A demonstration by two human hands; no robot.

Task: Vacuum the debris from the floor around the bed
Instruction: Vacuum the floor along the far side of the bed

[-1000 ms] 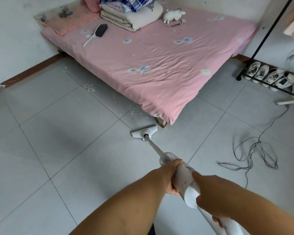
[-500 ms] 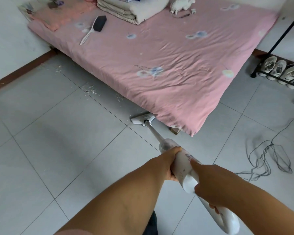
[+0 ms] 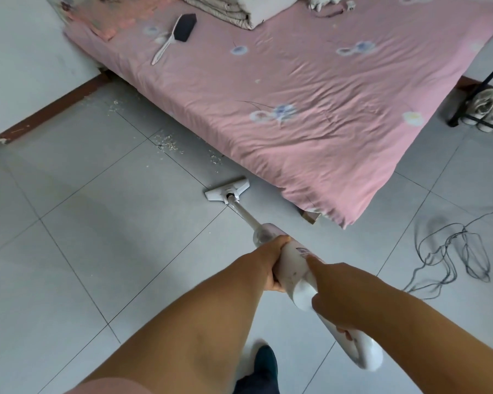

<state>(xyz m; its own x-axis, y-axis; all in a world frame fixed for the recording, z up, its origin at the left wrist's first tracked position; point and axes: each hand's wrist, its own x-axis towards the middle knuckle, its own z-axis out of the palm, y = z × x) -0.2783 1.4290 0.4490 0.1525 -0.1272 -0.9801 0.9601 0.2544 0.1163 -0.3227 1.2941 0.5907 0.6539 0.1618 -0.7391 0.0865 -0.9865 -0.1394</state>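
Vacuum [image 3: 293, 268]: white plastic, smooth, glossy; dust cup [image 3: 264, 237] clear.
Floor [image 3: 97, 251]: grey tile, smooth, faint sheen.
Bed sheet [image 3: 296, 81]: pink cloth, matt, creased.
Skirting [image 3: 54, 109]: brown, wood-like, scuffed.
Debris [image 3: 168, 145]: pale, flaky.
Brush [image 3: 182, 28]: white plastic handle, matt black pad.

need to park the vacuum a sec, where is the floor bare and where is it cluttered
Widest bare floor lies left of the vacuum head, between the skirting board and the arms. A narrower bare strip runs between the bed corner and the tangled cable. Crowded: debris along the bed's edge, the cable on the right, shoes by the far wall.
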